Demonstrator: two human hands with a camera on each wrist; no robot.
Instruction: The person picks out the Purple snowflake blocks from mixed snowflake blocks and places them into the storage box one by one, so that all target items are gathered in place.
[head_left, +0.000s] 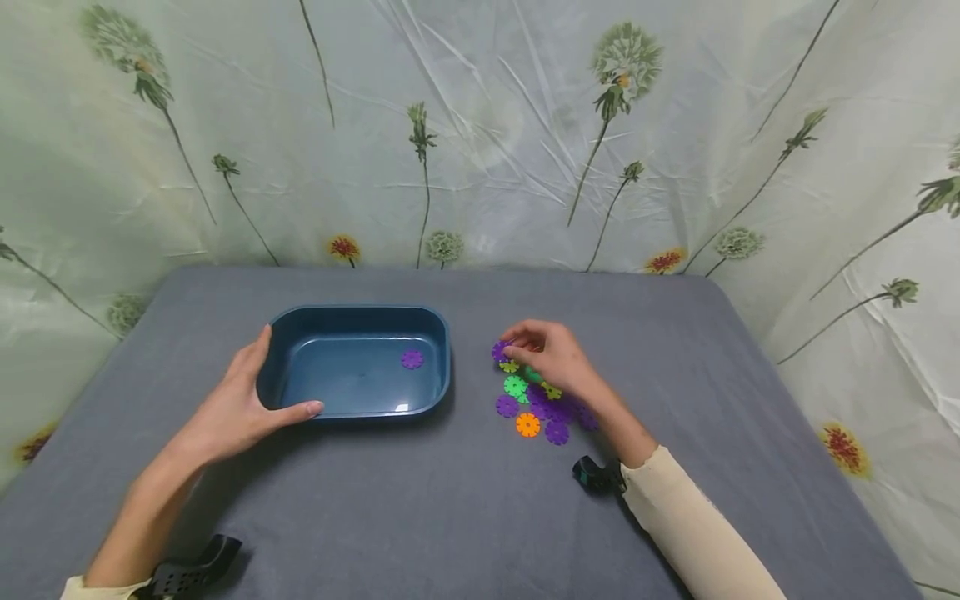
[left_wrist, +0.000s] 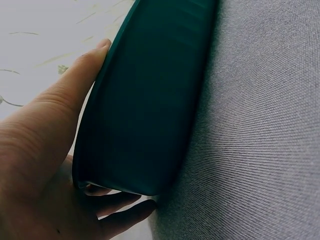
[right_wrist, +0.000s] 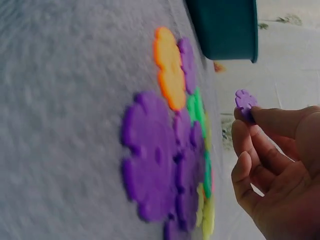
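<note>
Grey cloth covers the counter [head_left: 420, 517], and at its left the left hand [head_left: 232, 408] spreads wide round the tray's end, thumb on the near rim and fingers along the outer end wall, holding it. The blue tray [head_left: 345, 375] sits flat, with one purple disc [head_left: 412, 359] lying inside toward its right end. Just beyond the tray's right wall, well apart from it, a second purple disc [head_left: 500, 351] is pinched at the tips of the right hand [head_left: 555, 357], the other fingers loosely bent; the right wrist view shows it clear of the pile. That pile [head_left: 542, 404] of purple, green, yellow and orange discs lies flat and overlapping, partly under the right hand. The step in hand looks like moving discs singly into the tray, barely begun. The next move would seem to call for carrying this disc left over the rim, then loosening the pinch while the left hand steadies the tray.
</note>
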